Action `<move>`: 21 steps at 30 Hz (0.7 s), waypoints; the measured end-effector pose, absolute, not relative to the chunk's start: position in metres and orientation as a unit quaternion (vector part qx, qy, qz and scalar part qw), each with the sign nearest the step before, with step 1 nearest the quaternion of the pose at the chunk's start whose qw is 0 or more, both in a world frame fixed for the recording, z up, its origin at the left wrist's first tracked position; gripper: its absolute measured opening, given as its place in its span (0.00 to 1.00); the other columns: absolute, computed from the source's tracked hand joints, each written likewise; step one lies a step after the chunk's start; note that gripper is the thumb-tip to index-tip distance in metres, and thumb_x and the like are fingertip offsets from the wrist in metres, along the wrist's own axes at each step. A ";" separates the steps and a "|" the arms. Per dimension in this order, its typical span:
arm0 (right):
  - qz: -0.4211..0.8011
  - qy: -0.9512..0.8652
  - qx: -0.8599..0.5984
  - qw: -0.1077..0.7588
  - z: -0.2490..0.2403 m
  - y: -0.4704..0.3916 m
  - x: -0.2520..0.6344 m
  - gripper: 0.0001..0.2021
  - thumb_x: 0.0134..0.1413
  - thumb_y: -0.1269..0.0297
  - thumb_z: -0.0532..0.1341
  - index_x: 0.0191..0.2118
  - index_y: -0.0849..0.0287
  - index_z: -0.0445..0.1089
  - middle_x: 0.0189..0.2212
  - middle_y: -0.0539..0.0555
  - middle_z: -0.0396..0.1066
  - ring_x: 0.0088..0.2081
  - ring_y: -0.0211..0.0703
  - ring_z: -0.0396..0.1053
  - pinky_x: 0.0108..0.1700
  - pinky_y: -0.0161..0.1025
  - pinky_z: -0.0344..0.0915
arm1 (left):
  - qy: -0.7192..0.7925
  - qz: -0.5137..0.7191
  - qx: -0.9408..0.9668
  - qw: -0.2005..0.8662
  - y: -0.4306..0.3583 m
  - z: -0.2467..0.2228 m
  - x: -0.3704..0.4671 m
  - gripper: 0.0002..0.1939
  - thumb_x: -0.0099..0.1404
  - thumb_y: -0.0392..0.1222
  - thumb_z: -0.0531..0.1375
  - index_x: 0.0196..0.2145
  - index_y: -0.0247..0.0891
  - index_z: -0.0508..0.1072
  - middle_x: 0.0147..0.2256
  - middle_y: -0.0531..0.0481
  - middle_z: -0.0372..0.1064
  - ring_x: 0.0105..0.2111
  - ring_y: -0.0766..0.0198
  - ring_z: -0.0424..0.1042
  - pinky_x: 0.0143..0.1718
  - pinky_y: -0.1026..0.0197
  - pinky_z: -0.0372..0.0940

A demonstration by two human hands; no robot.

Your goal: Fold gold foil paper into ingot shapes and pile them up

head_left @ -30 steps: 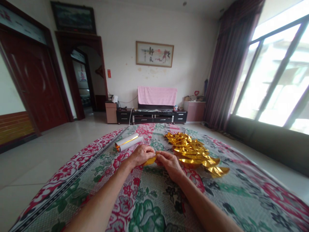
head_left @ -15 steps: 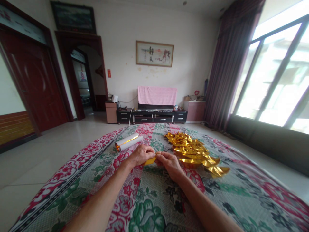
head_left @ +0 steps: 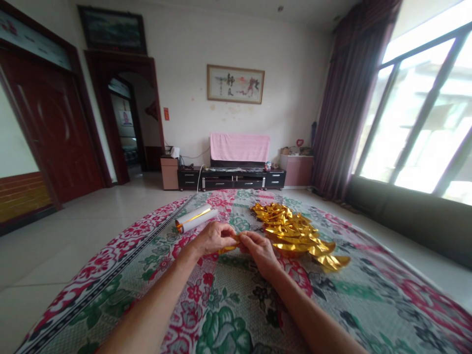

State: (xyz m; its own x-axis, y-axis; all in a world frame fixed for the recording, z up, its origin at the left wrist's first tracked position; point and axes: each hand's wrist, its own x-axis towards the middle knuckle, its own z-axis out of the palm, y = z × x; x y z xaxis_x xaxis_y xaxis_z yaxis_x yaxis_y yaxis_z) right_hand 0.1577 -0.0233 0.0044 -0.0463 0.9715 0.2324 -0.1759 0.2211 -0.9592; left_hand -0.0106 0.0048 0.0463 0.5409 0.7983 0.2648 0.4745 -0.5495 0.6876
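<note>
Near the middle of the flowered cloth, my left hand (head_left: pixel 217 237) pinches a small piece of gold foil paper (head_left: pixel 227 249). My right hand (head_left: pixel 257 247) grips the same piece from the right, its fingertips close to those of my left hand. Part of the piece is hidden behind my fingers. To the right of my hands lies a pile of folded gold foil pieces (head_left: pixel 295 233), some overlapping. Beyond my left hand rests a white roll (head_left: pixel 197 219) with gold foil showing at its end and along its top.
The flowered cloth (head_left: pixel 223 329) covers a rounded surface. Past its far edge stands a low black cabinet (head_left: pixel 234 183) with a pink cloth (head_left: pixel 239 147) over something on top. A purple curtain (head_left: pixel 341 108) and windows are at the right, and red doors (head_left: pixel 55 118) at the left.
The foil piece between my hands has tilted a little and shows a narrower face. Both hands have barely moved, and the view has shifted slightly.
</note>
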 end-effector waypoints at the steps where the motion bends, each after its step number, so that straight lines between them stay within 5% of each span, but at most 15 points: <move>1: 0.499 -0.523 -0.375 0.580 0.004 -0.023 0.158 0.17 0.39 0.51 0.64 0.30 0.60 0.72 0.23 0.50 0.69 0.26 0.36 0.64 0.32 0.35 0.62 | 0.383 0.290 0.831 0.280 0.005 0.046 -0.012 0.12 0.51 0.43 0.58 0.31 0.33 0.74 0.26 0.52 0.70 0.26 0.68 0.66 0.26 0.69 0.59; 21: 0.525 -0.477 -0.373 0.598 0.002 -0.022 0.158 0.17 0.38 0.52 0.65 0.30 0.61 0.72 0.21 0.50 0.69 0.25 0.35 0.65 0.32 0.35 0.63 | 0.370 0.340 0.820 0.273 0.011 0.042 -0.016 0.15 0.53 0.43 0.59 0.36 0.34 0.77 0.29 0.49 0.73 0.27 0.67 0.68 0.27 0.69 0.61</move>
